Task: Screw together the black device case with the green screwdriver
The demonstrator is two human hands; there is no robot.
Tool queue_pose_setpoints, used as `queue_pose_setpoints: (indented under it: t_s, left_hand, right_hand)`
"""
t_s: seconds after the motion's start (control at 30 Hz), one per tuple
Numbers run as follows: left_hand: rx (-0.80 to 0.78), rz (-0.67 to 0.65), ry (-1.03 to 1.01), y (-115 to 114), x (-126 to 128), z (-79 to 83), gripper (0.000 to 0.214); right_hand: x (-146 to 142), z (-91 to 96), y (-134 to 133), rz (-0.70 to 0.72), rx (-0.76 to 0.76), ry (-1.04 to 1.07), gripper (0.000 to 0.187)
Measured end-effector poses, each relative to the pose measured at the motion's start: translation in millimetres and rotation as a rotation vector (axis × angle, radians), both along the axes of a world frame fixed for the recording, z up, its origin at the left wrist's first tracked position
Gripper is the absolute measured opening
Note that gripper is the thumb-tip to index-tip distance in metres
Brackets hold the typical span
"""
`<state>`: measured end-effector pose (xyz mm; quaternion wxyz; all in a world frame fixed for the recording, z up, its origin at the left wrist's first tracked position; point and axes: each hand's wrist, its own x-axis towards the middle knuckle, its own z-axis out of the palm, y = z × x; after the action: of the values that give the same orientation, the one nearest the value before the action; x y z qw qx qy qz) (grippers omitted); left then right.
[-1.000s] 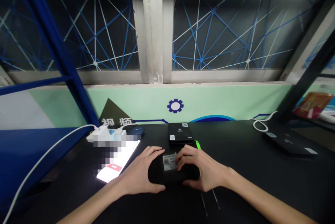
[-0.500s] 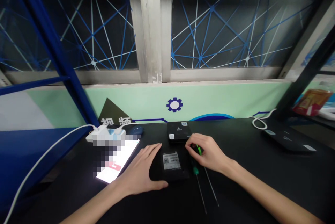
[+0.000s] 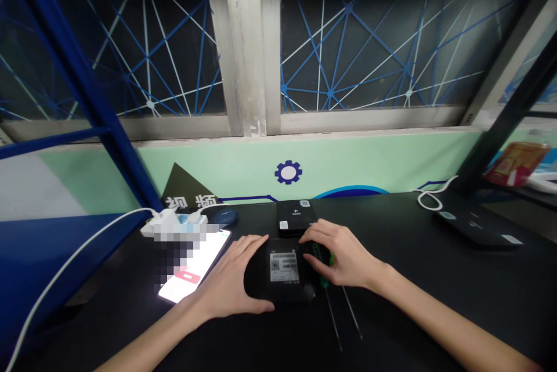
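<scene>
Labelled case: here it is, the dark flat case (image 3: 284, 288) lying on the black bench (image 3: 404, 314), its white printed label (image 3: 284, 267) facing up, between the two hands and our landmark for everything else.
Left hand: the left hand (image 3: 230, 279) is wide open at the case's left side, fingers reaching its far left corner, thumb out along the near left edge; it curves around that side without lifting it, and how firmly it touches I cannot tell.
Right hand: over at the case's far right corner, the right hand (image 3: 339, 253) is half curled, thumb and fingertips apart, nothing visible between them; contact with the corner is too dark to call.
Screwdrivers: just right of the case and partly under the right hand, a green-handled screwdriver (image 3: 324, 281) and a second one with a brighter green handle (image 3: 332, 259), both shafts pointing to the near side.
Black box: directly beyond the case, a black box (image 3: 296, 216) with pale stickers.
Phone: left of the case, past the left hand, a phone (image 3: 209, 255) with its screen glowing.
Power strip: farther out, beyond the phone from the case, a white power strip (image 3: 152, 228).
</scene>
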<state>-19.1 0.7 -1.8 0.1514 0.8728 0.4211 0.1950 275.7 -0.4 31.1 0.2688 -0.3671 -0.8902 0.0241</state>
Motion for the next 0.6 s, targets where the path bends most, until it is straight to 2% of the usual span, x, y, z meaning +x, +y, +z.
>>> queue_pose_setpoints:
  t_s: [0.13, 0.23, 0.4, 0.6]
  left_hand:
    - [0.131, -0.023, 0.017, -3.5, -0.4, 4.3, 0.111]
    - [0.147, -0.033, 0.023, -5.2, -0.2, 4.9, 0.109]
    - [0.04, -0.043, 0.028, -3.9, 0.7, 1.7, 0.109]
    - [-0.058, -0.063, 0.03, 0.1, -2.5, -2.6, 0.096]
  right_hand:
    - [-0.1, -0.7, 1.4, -0.034, 0.003, 0.004, 0.032]
    - [-1.3, -0.6, 0.8, 0.004, 0.001, -0.001, 0.04]
    - [-3.4, -3.4, 0.3, 0.012, -0.033, -0.054, 0.04]
    - [-0.9, -2.8, 2.9, -0.011, -0.033, -0.003, 0.034]
